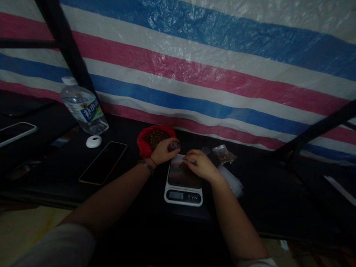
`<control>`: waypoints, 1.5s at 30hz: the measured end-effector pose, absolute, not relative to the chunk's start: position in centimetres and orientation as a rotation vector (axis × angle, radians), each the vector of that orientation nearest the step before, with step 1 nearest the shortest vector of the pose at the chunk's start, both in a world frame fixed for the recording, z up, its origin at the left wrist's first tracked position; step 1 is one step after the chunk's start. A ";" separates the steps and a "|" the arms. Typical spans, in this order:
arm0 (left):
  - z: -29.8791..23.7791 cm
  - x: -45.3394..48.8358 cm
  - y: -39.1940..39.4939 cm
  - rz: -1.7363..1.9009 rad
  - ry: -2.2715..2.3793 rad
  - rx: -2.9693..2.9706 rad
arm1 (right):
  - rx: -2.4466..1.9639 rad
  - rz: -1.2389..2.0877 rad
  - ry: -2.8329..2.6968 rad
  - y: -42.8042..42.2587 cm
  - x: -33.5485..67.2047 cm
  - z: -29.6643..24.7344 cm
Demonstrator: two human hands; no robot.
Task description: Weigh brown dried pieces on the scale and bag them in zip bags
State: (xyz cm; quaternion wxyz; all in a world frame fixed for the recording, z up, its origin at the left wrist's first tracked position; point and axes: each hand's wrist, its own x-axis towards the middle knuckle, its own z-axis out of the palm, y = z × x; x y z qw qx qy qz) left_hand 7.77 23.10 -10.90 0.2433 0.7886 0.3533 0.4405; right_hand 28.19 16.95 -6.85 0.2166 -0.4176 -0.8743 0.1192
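Observation:
A small white kitchen scale [183, 187] with a shiny plate and a lit display sits on the dark table. My left hand [163, 150] is closed round a small dark scoop-like thing at the scale's far left corner, next to a red bag of brown bits [152, 139]. My right hand [200, 164] hovers over the scale's far edge, its fingers pinched on the rim of a small clear bag [181, 159] that rests on the plate.
A clear water bottle [84, 107] leans at the left, with a small white round object [93, 141] and a phone [103, 162] near it. Another phone [9, 134] lies far left. A filled clear packet [224, 154] and loose plastic bags [232, 181] lie right of the scale. Striped tarp hangs behind.

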 end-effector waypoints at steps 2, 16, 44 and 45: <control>-10.9 7.8 23.1 1.194 0.965 2.155 | -1.223 0.330 -2.378 17.2 28.8 -6.8; -10.7 7.7 23.0 1.159 0.965 2.177 | -1.184 0.520 -2.572 16.2 27.1 -6.8; -10.5 7.8 22.9 1.123 0.957 2.192 | -1.343 0.464 -2.633 16.8 25.6 -6.1; -10.5 7.8 22.9 1.117 0.955 2.197 | -1.362 0.454 -2.636 16.8 25.5 -6.1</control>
